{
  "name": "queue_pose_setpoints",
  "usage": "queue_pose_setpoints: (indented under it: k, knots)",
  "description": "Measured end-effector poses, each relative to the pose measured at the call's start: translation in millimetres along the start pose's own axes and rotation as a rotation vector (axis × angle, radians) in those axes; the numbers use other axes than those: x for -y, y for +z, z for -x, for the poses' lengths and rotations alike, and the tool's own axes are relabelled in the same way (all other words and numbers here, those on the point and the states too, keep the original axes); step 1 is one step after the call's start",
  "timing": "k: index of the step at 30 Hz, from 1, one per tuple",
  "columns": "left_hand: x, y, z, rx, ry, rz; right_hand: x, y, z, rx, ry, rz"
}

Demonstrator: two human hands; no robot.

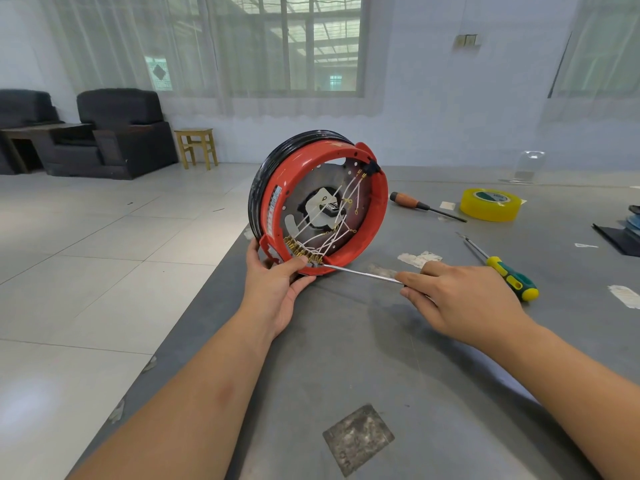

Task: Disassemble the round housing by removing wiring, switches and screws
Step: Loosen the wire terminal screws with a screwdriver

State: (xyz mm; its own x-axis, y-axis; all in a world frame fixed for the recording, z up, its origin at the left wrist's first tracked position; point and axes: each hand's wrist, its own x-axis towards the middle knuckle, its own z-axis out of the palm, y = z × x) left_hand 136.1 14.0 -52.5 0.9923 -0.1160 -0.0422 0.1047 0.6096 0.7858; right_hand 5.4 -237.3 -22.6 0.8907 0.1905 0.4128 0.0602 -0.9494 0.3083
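The left hand (277, 289) grips the round housing (318, 202), standing on edge on the worktop (415, 375). The right hand (460, 299) holds a screwdriver (363, 273), its tip at the brass terminals (303, 251).

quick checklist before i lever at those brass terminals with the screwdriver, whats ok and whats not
1. Round housing steadied: ok, the left hand grips its lower rim, on edge on the table.
2. Screwdriver shaft held: ok, by the right hand.
3. Tip at the brass terminals: ok.
4. Left thumb clear of the tip: not ok, right beside it.
5. White wires detached: not ok.
6. Tip seated in a screw: cannot tell.
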Motion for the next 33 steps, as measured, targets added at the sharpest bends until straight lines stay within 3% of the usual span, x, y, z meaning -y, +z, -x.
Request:
queue_pose_setpoints:
  k: [14, 25, 33]
  knots:
    - [-0.3, -2.5, -1.6, 0.056, -0.033, 0.041, 0.9, 0.7, 2.8, 0.028, 0.032, -0.017]
    - [-1.8, -2.3, -2.6, -0.031, -0.052, 0.104, 13.9, 4.0, 6.5, -0.091, 0.034, -0.025]
    - [-2.3, -4.2, -5.5, -0.090, -0.052, 0.208, 29.7, 4.2, 7.6, -0.065, 0.074, -0.085]
